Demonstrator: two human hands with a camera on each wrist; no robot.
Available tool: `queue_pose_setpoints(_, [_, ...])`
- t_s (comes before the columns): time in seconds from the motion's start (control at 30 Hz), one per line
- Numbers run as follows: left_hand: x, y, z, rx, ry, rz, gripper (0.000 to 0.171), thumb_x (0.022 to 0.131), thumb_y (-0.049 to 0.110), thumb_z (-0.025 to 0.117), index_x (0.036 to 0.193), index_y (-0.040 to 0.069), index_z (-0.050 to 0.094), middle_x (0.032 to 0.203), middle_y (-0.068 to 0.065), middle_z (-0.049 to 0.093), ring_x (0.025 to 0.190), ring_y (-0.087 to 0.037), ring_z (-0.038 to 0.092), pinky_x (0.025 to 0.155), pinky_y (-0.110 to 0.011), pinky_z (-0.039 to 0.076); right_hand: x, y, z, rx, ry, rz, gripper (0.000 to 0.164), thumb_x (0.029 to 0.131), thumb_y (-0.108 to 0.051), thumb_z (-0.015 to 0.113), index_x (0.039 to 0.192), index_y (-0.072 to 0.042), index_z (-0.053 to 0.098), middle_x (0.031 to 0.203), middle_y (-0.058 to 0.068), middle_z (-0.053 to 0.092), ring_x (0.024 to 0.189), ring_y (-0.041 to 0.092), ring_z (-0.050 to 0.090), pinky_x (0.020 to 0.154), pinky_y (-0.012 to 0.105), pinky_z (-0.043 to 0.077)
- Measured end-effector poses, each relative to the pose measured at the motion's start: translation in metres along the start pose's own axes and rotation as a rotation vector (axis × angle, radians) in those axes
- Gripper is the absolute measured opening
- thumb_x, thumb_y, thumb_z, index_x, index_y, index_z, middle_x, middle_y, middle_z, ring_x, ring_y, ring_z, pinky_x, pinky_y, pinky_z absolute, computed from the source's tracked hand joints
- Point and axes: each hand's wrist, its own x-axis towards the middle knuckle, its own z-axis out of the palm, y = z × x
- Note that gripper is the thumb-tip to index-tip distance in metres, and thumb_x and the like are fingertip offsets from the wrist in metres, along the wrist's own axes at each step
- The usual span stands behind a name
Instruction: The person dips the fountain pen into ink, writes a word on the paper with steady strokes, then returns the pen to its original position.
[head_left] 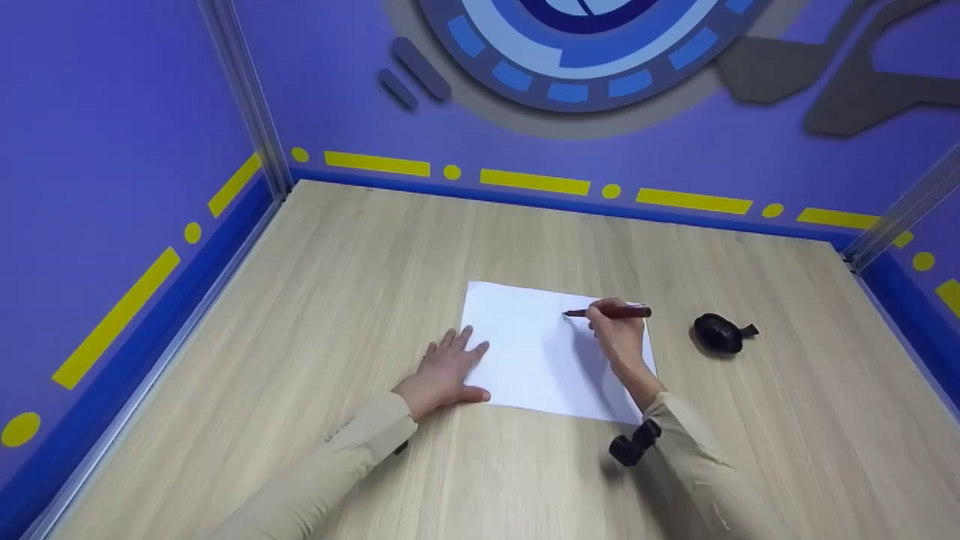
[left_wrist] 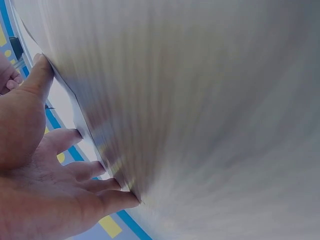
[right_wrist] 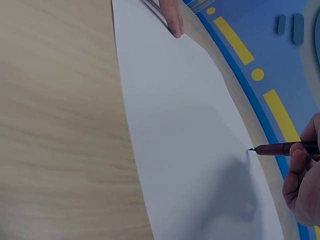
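A white sheet of paper (head_left: 525,352) lies on the wooden table, with faint marks near its top that are too light to make out. My right hand (head_left: 619,334) pinches a dark reddish-brown pen (head_left: 630,311), its tip at the upper part of the sheet. In the right wrist view the tip of the pen (right_wrist: 270,149) meets the paper near its far edge. With fingers spread, my left hand (head_left: 446,373) rests at the sheet's left edge, thumb and fingertips on the paper. The left wrist view shows that hand (left_wrist: 55,170) from the palm side.
To the right of the paper lies a small black oval object (head_left: 718,334) with a short stub, its kind unclear. A black wrist device (head_left: 634,442) is on my right sleeve. Blue-purple walls (head_left: 525,142) with yellow dashes enclose the wooden table (head_left: 360,262) at the back and sides.
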Motion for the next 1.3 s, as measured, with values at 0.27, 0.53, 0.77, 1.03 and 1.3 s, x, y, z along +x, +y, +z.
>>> queue_pose_setpoints(0.27, [-0.001,0.0,0.001,-0.009,0.003,0.001,0.082,0.079,0.044,0.069,0.147,0.015,0.032,0.158,-0.015,0.015,0.145,-0.041,0.012,0.115,-0.059,0.017,-0.004,-0.001,-0.001,-0.043,-0.009,0.036,0.012,0.079,-0.013,0.059,0.087,-0.005,0.065,0.059,-0.007,0.057,0.061,0.017,0.059,0.05,0.019,0.041])
queue_pose_setpoints(0.53, [0.0,0.001,0.001,-0.016,0.003,-0.015,0.082,0.08,0.043,0.069,0.147,0.016,0.031,0.158,-0.014,0.013,0.145,-0.04,0.01,0.116,-0.058,0.015,-0.01,0.001,-0.003,-0.031,-0.016,0.034,0.012,0.08,-0.012,0.059,0.088,-0.004,0.065,0.062,-0.002,0.059,0.059,0.015,0.057,0.049,0.02,0.04])
queue_pose_setpoints(0.77, [-0.002,0.002,0.001,-0.031,0.009,-0.018,0.081,0.08,0.041,0.069,0.147,0.016,0.031,0.158,-0.014,0.013,0.145,-0.04,0.01,0.116,-0.057,0.014,-0.014,0.004,-0.004,0.0,-0.022,0.053,0.014,0.08,-0.01,0.059,0.09,-0.001,0.065,0.061,-0.002,0.059,0.057,0.014,0.055,0.048,0.019,0.04])
queue_pose_setpoints(1.03, [0.0,0.002,0.001,-0.015,-0.012,-0.022,0.081,0.08,0.043,0.069,0.147,0.016,0.032,0.158,-0.014,0.014,0.145,-0.04,0.011,0.116,-0.057,0.016,-0.022,0.006,-0.005,0.002,-0.026,0.074,0.011,0.079,-0.01,0.059,0.086,-0.003,0.065,0.057,-0.006,0.057,0.056,0.014,0.055,0.046,0.019,0.038])
queue_pose_setpoints(1.3, [-0.002,0.003,-0.001,-0.045,-0.007,-0.009,0.082,0.079,0.042,0.069,0.147,0.015,0.032,0.158,-0.015,0.013,0.145,-0.04,0.009,0.116,-0.058,0.014,-0.028,0.003,-0.007,0.001,-0.056,0.099,0.013,0.08,-0.01,0.059,0.089,-0.002,0.064,0.058,-0.005,0.056,0.057,0.014,0.055,0.047,0.019,0.039])
